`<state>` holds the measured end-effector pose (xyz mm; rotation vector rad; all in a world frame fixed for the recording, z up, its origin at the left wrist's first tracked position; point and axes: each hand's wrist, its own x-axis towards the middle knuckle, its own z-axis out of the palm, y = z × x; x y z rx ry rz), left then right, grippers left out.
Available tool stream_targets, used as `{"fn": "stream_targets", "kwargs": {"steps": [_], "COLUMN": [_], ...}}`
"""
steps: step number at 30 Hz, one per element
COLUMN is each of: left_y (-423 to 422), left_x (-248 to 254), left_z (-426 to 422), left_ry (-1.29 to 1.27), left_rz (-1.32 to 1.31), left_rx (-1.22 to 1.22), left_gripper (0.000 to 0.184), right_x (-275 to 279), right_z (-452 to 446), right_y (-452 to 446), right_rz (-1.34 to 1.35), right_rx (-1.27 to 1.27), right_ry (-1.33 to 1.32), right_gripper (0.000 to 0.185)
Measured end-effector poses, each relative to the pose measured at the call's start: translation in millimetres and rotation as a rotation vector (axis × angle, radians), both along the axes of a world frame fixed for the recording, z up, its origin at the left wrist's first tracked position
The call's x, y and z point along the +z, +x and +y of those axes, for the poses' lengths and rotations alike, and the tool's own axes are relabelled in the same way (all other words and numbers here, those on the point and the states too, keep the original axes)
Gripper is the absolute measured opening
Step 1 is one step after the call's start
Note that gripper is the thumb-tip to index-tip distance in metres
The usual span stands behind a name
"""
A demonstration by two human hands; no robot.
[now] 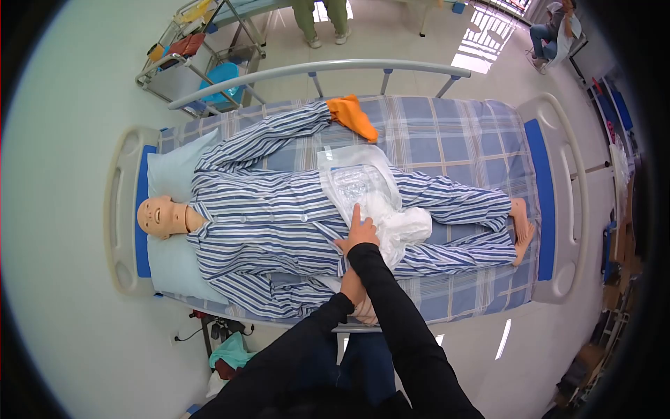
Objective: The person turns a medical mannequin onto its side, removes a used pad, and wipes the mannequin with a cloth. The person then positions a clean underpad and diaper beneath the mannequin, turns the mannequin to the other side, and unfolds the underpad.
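A patient manikin (164, 216) in blue-and-white striped pajamas (272, 199) lies on its back on the bed. Across its hips is an unfolded white adult diaper (359, 157) with a clear, shiny patch, and bunched white material (405, 227) lies between its thighs. My right hand (361, 232) is over the diaper's near edge, index finger stretched out and thumb apart, with nothing visible in it. Beneath my right wrist, my left hand (353, 285) is by the manikin's near hip; its fingers are mostly hidden. The manikin's near hand (366, 312) shows at the mattress edge.
An orange mitt (352, 117) covers the manikin's far hand. The far bed rail (321, 68) is raised. Behind it stand a metal cart (183, 75) with a blue basin (221, 78) and a person in green trousers (312, 19). Another person (551, 35) sits at far right.
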<state>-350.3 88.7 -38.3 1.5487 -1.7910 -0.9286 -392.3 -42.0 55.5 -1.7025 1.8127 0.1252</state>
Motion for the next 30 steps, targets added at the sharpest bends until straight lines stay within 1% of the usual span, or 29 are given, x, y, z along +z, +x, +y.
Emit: {"fn": "stream_targets", "kwargs": {"steps": [1,3,4,5,7,9,11,12,13,15,17,19,20,21,23,25,26,27,28,29,30], "left_y": [3,23,31,44,65,69,59,48,36,1,-29,-51,-57,-60,-57,-63,-64,-66,-68,-67,-64], "left_x": [-3,45,63,60,60,76,101,113,120,119,100,50,37,24,-52,-54,-56,-55,-56,-55,-53], "left_z": [-2,-28,-40,-52,-83,-121,-162,-183,-199,-220,-219,-204,-197,-189,-159,-147,-141,-144,-147,-145,-149], "left_ry": [0.03,0.296,0.195,0.106,0.084,-0.066,-0.3,-0.36,-0.417,-0.439,-0.364,-0.199,0.11,0.422,0.203,0.099,0.05,0.041,0.039,0.043,0.016], "left_rz": [-0.023,0.028,0.118,0.173,0.171,0.147,0.06,0.042,0.024,-0.083,-0.146,-0.157,-0.183,-0.212,-0.108,0.022,0.084,0.059,0.033,0.005,-0.1], "left_rx": [-0.107,-0.34,-0.314,-0.3,-0.193,-0.019,0.094,0.067,0.043,-0.126,-0.294,-0.459,-0.557,-0.645,-0.612,-0.41,-0.307,-0.298,-0.287,-0.274,-0.364], "left_gripper": [0.044,0.046,0.045,0.041,0.042,0.049,0.056,0.062,0.067,0.073,0.079,0.084,0.073,0.061,0.032,0.022,0.019,0.019,0.019,0.02,0.026], "right_x": [-14,-62,-98,-125,-90,-93,-87,-83,-79,-74,-64,-50,-49,-62,-68,-115,-106,-96,-102,-93,-79], "right_z": [-8,-28,-23,-17,-11,6,23,29,35,40,47,50,63,87,140,204,211,213,216,204,192], "right_y": [-5,-41,-70,-101,-146,-192,-219,-230,-235,-233,-229,-220,-217,-208,-204,-192,-180,-164,-150,-135,-129], "right_rz": [-0.012,-0.041,-0.273,-0.501,-0.736,-0.841,-0.678,-0.595,-0.581,-0.561,-0.565,-0.543,-0.59,-0.923,-0.889,-0.985,-0.933,-0.878,-0.872,-0.862,-0.869], "right_rx": [-0.019,-0.06,-0.115,-0.17,-0.426,-0.586,-0.443,-0.371,-0.375,-0.377,-0.335,-0.287,-0.338,-0.691,-0.98,-0.977,-0.82,-0.657,-0.762,-0.868,-1.077], "right_ry": [0.051,0.146,-0.148,-0.442,-0.372,-0.306,-0.4,-0.443,-0.463,-0.502,-0.482,-0.495,-0.521,-0.472,-0.237,-0.05,0.054,0.156,0.211,0.273,0.293], "right_gripper": [0.096,0.077,0.061,0.051,0.039,0.032,0.029,0.027,0.026,0.024,0.029,0.035,0.056,0.074,0.086,0.085,0.079,0.073,0.067,0.062,0.055]}}
